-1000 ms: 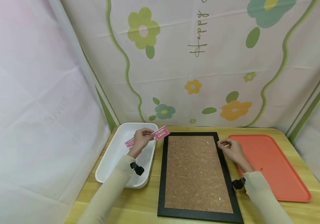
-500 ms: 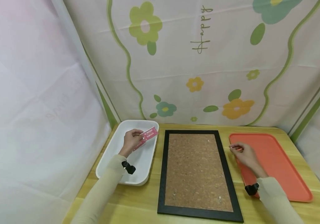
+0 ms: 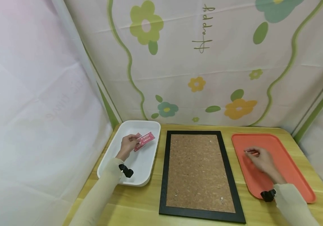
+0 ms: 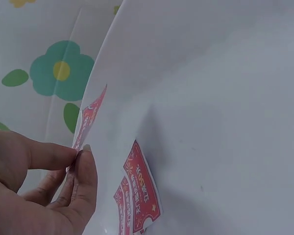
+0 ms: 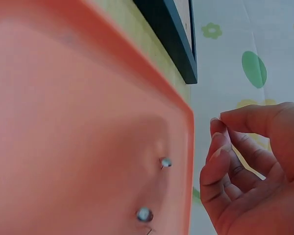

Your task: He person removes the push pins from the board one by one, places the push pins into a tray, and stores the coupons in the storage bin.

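My left hand [image 3: 127, 145] pinches a pink-and-white paper coupon [image 3: 146, 138] between thumb and fingers, above the white tub [image 3: 135, 168]. More pink coupons [image 4: 141, 188] lie overlapping inside that tub, below the held one in the left wrist view. Over the orange tray [image 3: 284, 169], my right hand [image 3: 263, 159] has thumb and index finger pressed together. A tiny pale glint shows at those fingertips in the head view, like a pushpin, mostly hidden by the fingers. Clear-headed pushpins [image 5: 145, 214] rest on the tray in the right wrist view.
Between tub and tray lies a black-framed cork board [image 3: 198, 169] on the wooden table [image 3: 138, 201]. Small shiny pins [image 3: 222, 199] show near several of its corners. A flowered cloth [image 3: 178, 62] hangs behind the table.
My left hand has moved left and slightly down with the coupon, farther over the tub. My right hand has travelled right, from the board's edge to above the orange tray, fingertips still together.
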Motion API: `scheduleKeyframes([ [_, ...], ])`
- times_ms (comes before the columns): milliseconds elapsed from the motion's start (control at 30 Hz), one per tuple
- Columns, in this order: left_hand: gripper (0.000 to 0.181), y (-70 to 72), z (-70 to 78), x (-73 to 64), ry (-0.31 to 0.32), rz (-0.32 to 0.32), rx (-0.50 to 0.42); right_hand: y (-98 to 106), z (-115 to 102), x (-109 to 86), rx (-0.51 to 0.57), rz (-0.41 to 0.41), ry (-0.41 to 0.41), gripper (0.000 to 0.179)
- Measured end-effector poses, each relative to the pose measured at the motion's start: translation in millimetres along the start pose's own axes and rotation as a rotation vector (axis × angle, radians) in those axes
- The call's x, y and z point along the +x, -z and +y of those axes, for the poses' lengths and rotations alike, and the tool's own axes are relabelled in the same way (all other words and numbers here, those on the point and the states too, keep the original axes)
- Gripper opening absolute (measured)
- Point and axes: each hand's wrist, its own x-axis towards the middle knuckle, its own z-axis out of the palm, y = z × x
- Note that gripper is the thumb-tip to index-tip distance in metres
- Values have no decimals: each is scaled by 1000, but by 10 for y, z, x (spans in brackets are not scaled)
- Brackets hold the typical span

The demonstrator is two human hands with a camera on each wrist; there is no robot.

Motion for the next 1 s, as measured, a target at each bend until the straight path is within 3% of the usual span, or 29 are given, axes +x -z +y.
scheduleKeyframes([
  [167,27,64,-56,-4,20,-2,84,50,68,-65,-4,-26,1,36],
  [400,25,150,-175,37,122,-1,126,81,159,-145,-12,-83,-43,33],
  [767,21,164,-263,124,173,10,224,135,330,-265,-116,-96,-22,23],
  [1000,22,139,-339,94,112,30,274,138,377,-271,-137,-109,-50,19],
])
